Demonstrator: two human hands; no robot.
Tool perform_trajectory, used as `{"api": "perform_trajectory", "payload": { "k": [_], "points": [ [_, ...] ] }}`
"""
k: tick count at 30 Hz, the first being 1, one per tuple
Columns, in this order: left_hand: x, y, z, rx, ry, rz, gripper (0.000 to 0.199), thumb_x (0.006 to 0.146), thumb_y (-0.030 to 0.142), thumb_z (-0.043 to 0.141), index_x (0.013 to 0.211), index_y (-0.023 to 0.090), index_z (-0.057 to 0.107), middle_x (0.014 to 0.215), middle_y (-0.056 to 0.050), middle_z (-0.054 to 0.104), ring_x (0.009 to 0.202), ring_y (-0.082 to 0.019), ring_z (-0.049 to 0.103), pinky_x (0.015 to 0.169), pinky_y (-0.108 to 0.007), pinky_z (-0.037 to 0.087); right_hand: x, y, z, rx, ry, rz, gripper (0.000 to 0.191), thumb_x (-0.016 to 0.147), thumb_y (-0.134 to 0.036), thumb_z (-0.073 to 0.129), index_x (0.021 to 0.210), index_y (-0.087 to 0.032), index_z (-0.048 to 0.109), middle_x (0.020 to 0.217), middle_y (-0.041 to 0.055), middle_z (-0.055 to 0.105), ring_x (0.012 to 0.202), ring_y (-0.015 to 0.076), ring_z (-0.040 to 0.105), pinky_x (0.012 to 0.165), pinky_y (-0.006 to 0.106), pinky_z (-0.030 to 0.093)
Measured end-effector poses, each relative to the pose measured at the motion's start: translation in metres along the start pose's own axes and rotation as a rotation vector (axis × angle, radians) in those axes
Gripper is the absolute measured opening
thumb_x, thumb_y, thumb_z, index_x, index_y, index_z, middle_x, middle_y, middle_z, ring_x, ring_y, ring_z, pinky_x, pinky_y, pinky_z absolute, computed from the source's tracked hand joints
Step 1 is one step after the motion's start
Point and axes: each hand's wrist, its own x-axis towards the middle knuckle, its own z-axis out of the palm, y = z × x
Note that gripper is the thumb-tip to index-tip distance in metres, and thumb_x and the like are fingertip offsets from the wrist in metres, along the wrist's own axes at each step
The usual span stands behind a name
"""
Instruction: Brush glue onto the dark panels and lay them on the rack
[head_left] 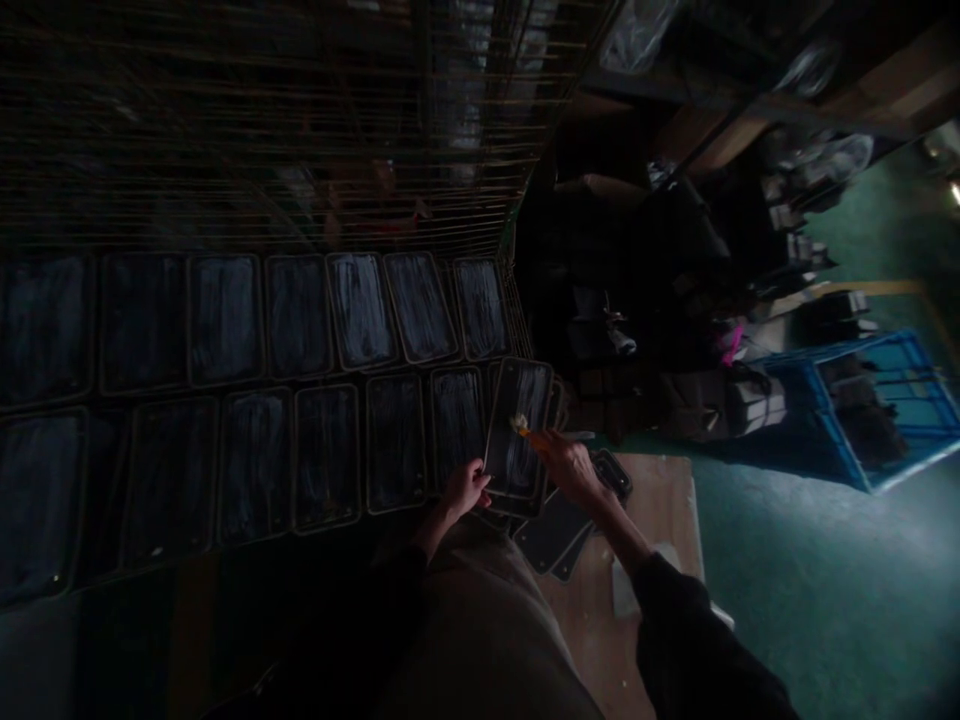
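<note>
My left hand (463,490) is closed on the lower left edge of a dark rectangular panel with rounded corners (504,455). In my right hand (570,465) is a small brush (520,427) with a yellow-orange handle, its pale bristles against the panel's face. Whitish streaks run lengthwise over the panel. Other panels lie beneath it, partly hidden. More dark panels (536,530) rest on a wooden board (637,620) by my right forearm. To the left, two rows of similar panels (360,310) lie side by side, many with whitish streaks.
A wire rack (300,130) rises behind the rows of panels. Dark stacked goods (622,290) stand at the right, beyond my hands. Farther right, a blue-framed crate (847,410) is on the green floor (825,600). The scene is dim, so details are hard to make out.
</note>
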Motion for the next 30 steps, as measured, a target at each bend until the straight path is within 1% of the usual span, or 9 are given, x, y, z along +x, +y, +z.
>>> {"api": "perform_trajectory", "payload": {
  "k": [1,3,7,9,12,15,19,26,30],
  "points": [
    [0.0,0.0,0.0,-0.005,-0.005,0.0,0.025,0.081,0.032,0.065,0.077,0.019,0.044,0.057,0.007,0.054,0.039,-0.01,0.061,0.037,-0.014,0.045,-0.004,-0.002,-0.003,0.034,-0.022,-0.003,0.028,0.098,-0.023,0.043,0.115,-0.024,0.065,0.096,0.0056,0.069,0.075,0.0156,0.064,0.062,0.022,0.043],
    [0.001,-0.002,0.0,-0.011,-0.007,0.005,0.027,0.081,0.034,0.065,0.076,0.019,0.044,0.056,0.007,0.054,0.038,-0.01,0.061,0.036,-0.014,0.044,0.003,-0.004,-0.011,0.095,-0.001,0.004,0.027,0.098,-0.024,0.044,0.113,-0.024,0.065,0.097,0.0048,0.069,0.078,0.0162,0.065,0.065,0.022,0.045],
    [0.003,-0.005,0.001,-0.007,0.009,0.008,0.029,0.079,0.035,0.067,0.077,0.018,0.044,0.058,0.007,0.055,0.038,-0.009,0.061,0.036,-0.012,0.043,0.05,0.002,-0.022,0.087,0.193,0.013,0.028,0.099,-0.025,0.042,0.117,-0.022,0.064,0.105,0.0065,0.068,0.085,0.0174,0.065,0.068,0.023,0.046],
    [0.003,-0.007,0.001,0.003,0.012,0.016,0.028,0.08,0.035,0.067,0.077,0.019,0.044,0.057,0.007,0.054,0.039,-0.009,0.061,0.036,-0.012,0.043,0.072,0.006,-0.019,0.008,0.24,0.021,0.029,0.099,-0.025,0.043,0.121,-0.021,0.062,0.106,0.0076,0.067,0.086,0.0183,0.064,0.066,0.023,0.044],
    [0.004,-0.009,0.0,0.014,0.01,0.039,0.024,0.082,0.031,0.064,0.076,0.019,0.044,0.058,0.007,0.054,0.039,-0.01,0.061,0.036,-0.013,0.042,0.079,0.008,-0.005,-0.106,0.176,0.019,0.031,0.099,-0.024,0.044,0.125,-0.022,0.06,0.101,0.008,0.067,0.08,0.018,0.062,0.058,0.023,0.038],
    [0.004,-0.01,-0.001,0.02,0.002,0.045,0.019,0.083,0.026,0.061,0.076,0.019,0.045,0.058,0.006,0.055,0.04,-0.01,0.061,0.037,-0.014,0.042,0.057,0.005,0.011,-0.106,0.068,-0.03,0.032,0.099,-0.021,0.043,0.125,-0.023,0.06,0.096,0.0067,0.066,0.075,0.0161,0.061,0.058,0.022,0.037],
    [0.003,-0.008,-0.001,0.035,0.015,0.01,0.017,0.083,0.023,0.062,0.076,0.02,0.047,0.056,0.006,0.056,0.038,-0.01,0.06,0.038,-0.016,0.043,0.013,-0.006,0.025,0.005,-0.022,-0.091,0.032,0.099,-0.017,0.041,0.123,-0.025,0.061,0.098,0.0061,0.066,0.081,0.0158,0.062,0.066,0.021,0.042],
    [0.0,-0.003,-0.003,0.07,0.013,0.004,0.006,0.083,0.018,0.059,0.082,0.019,0.053,0.063,0.003,0.062,0.043,-0.013,0.062,0.044,-0.022,0.047,-0.051,-0.022,0.035,0.262,-0.084,-0.016,0.029,0.1,-0.025,0.042,0.119,-0.024,0.063,0.101,0.0073,0.066,0.083,0.0169,0.066,0.07,0.024,0.049],
    [0.0,-0.003,-0.007,0.019,-0.043,-0.048,0.01,0.083,0.017,0.057,0.076,0.019,0.05,0.062,0.004,0.059,0.049,-0.014,0.066,0.049,-0.02,0.048,-0.066,-0.018,0.035,0.439,-0.059,0.05,0.029,0.1,-0.033,0.042,0.114,-0.023,0.065,0.098,0.0078,0.068,0.086,0.0187,0.067,0.071,0.026,0.052]
  ]
}}
